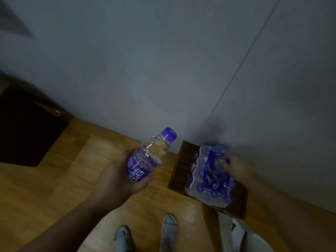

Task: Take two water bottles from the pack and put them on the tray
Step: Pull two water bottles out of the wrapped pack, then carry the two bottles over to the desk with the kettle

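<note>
My left hand (120, 175) grips a clear water bottle (151, 155) with a purple cap and purple label, held tilted above the wooden floor. To its right, a shrink-wrapped pack of bottles (209, 180) with purple caps rests on a low dark wooden stand (179, 166) against the wall. My right hand (236, 166) reaches into the torn top of the pack, fingers down among the bottles. Whether those fingers have closed on a bottle is hidden by blur and wrap. No tray is visible.
A grey wall (163, 70) runs right behind the stand. A dark mat or low furniture (27, 128) lies at the left on the wooden floor (63, 179). My two feet in light slippers (145, 233) stand below the hands.
</note>
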`<state>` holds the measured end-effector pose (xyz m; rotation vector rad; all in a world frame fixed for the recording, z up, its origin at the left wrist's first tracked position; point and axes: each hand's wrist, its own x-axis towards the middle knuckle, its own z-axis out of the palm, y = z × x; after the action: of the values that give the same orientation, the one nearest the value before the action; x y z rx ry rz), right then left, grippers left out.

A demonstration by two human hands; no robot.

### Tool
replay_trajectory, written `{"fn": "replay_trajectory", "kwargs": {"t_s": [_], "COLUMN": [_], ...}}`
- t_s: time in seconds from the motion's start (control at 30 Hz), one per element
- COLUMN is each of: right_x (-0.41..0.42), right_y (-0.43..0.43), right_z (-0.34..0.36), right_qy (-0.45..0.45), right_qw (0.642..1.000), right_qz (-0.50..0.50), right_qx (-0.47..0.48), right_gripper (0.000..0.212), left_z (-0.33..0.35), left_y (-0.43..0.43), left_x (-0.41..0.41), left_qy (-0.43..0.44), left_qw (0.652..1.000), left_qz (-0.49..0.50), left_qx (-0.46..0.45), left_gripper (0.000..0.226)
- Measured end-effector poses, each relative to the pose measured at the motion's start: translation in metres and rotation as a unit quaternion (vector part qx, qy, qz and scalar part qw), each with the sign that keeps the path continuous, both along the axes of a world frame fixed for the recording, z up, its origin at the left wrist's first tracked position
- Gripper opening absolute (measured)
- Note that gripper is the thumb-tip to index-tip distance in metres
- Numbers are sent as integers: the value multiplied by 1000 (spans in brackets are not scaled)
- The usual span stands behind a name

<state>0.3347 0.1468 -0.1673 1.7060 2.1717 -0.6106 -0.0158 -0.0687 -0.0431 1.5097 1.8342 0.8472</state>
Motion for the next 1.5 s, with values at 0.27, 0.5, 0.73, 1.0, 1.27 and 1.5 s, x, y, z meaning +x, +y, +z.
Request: {"fn": "replay_trajectory", "kwargs": {"t_s": [0.27, 0.5, 0.73, 1.0, 1.27, 1.5], "right_x": [-77, -231, -398, -585, -766, -937], "right_y": [-36, -112, -220, -320, -363, -353], "right_z": [176, 281, 342, 381, 379, 364], "right_qy": [139, 274, 355, 369, 377, 380], "right_qw": [980, 944, 910, 890, 869, 857], "right_qz": [22, 50, 106, 170, 249, 293], "right_qx": [141, 179, 186, 207, 203, 187], "right_gripper": [27, 17, 16, 36, 41, 32], "left_z": [53, 95, 141, 177, 169, 158], "left_y": [-40, -123, -243, -356, -402, -395], "left_x": [-42, -135, -265, -413, -563, -727], "left_qy": [7, 26, 45, 38, 50, 80], "left_qw": [998, 988, 975, 956, 941, 937], "left_qz": [50, 128, 187, 259, 307, 320], "left_qx": [42, 84, 106, 135, 137, 117], "left_gripper": [64, 63, 71, 71, 74, 69]}}
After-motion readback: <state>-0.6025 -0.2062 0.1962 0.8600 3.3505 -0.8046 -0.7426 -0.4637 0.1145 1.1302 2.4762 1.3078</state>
